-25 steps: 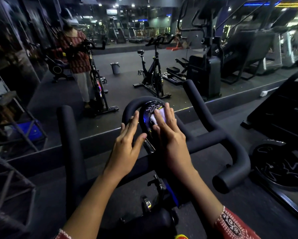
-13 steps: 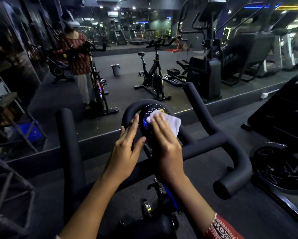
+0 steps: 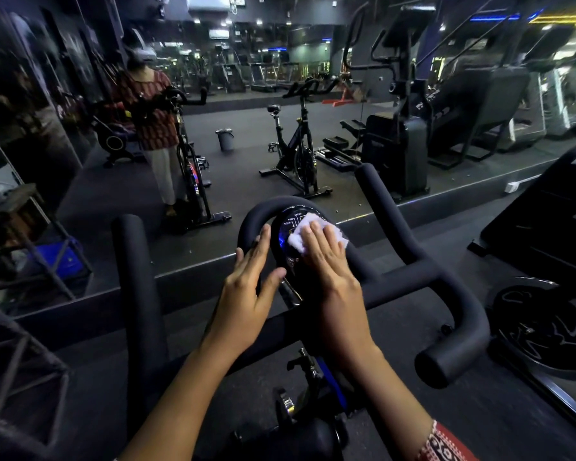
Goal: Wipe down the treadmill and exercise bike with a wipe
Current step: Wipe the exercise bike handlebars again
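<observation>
View from a head-worn camera, looking down over the handlebars [image 3: 409, 277] of an exercise bike [image 3: 308, 367] in a dimly lit gym. Two bare forearms are seen reaching up from the bottom edge of the frame to the centre.

A round console [image 3: 284, 235] with faint blue lettering is mounted at the middle of the frame, inside a padded black loop of the handlebars. A white wipe [image 3: 299, 239] is pressed flat against the right part of the console face by the right hand [image 3: 333, 271]. The fingers of that hand are held straight and close together on top of the wipe, so only its upper and side edges are seen around them. Nothing is gripped.

The left hand [image 3: 246, 291] is laid just left of the right one, not touching it. Its fingers are straight and together, resting against the left rim of the console and the inner side of the loop. The thumb is spread toward the console's lower edge. Nothing is held in it.

A patterned red sleeve cuff [image 3: 441, 444] is seen at the lower right.

The upper half of the frame is filled by a wall mirror [image 3: 246, 161]. Reflected in it at upper left is a person [image 3: 153, 128] standing at a bike. A small bin [image 3: 225, 139] and a second bike [image 3: 300, 151] are reflected near the upper centre. A weight plate [image 3: 543, 327] is seen at the right edge, and a blue crate [image 3: 58, 261] at the left.
</observation>
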`<move>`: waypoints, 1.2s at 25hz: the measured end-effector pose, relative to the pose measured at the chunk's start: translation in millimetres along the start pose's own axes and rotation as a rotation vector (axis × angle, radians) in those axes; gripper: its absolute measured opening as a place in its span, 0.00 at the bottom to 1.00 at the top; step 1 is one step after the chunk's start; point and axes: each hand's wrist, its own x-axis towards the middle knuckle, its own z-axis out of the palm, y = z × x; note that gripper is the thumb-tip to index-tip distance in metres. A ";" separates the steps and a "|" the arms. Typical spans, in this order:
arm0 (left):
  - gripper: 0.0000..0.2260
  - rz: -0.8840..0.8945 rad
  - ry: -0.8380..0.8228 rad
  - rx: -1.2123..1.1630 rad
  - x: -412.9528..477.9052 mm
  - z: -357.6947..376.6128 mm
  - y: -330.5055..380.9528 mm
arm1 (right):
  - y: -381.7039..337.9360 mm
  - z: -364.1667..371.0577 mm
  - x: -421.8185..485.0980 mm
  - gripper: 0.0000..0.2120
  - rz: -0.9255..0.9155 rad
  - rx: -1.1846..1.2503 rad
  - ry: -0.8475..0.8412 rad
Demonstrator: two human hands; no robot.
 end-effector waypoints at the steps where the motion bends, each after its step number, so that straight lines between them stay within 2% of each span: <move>1: 0.28 0.002 0.001 0.000 0.2 -0.3 0.0 | -4.2 3.7 1.8 0.29 0.006 0.032 -0.010; 5: 0.28 -0.011 -0.020 -0.021 -1.4 -0.7 0.8 | -2.3 -0.5 -14.6 0.27 -0.074 0.125 -0.088; 8: 0.29 -0.006 -0.005 -0.009 -0.2 -1.2 -0.1 | 1.2 -4.4 1.3 0.26 0.068 0.122 -0.056; 10: 0.29 -0.015 -0.007 -0.010 0.7 -0.8 -1.2 | -4.6 -0.2 14.8 0.24 0.126 0.159 -0.095; 13: 0.28 -0.012 -0.011 -0.013 -1.6 -1.8 0.6 | -0.7 -5.7 -8.0 0.28 0.011 0.170 -0.221; 15: 0.27 0.008 -0.012 0.007 -1.5 -1.9 0.7 | 6.1 -13.0 -35.0 0.27 0.004 0.125 -0.215; 18: 0.28 0.007 -0.006 0.010 0.2 -1.3 -1.3 | 3.8 -12.9 -31.7 0.25 0.151 0.153 -0.153; 22: 0.26 -0.001 0.005 -0.008 -0.6 -1.9 -1.8 | -6.4 -6.5 40.4 0.24 0.309 0.229 -0.153; 23: 0.25 -0.012 0.032 -0.027 -0.1 -3.0 -2.5 | -7.8 -5.8 53.3 0.23 0.261 0.173 -0.183; 25: 0.23 -0.073 0.107 -0.097 -0.3 -5.7 -5.9 | -6.9 -4.9 53.8 0.21 0.033 0.025 -0.239; 27: 0.23 -0.161 0.151 -0.197 -1.0 -10.1 -6.5 | 0.9 -7.8 27.4 0.22 -0.152 0.004 -0.332; 30: 0.23 -0.209 0.138 -0.205 -3.2 -11.0 -6.2 | 14.7 -28.3 -19.0 0.29 -0.097 0.155 -0.445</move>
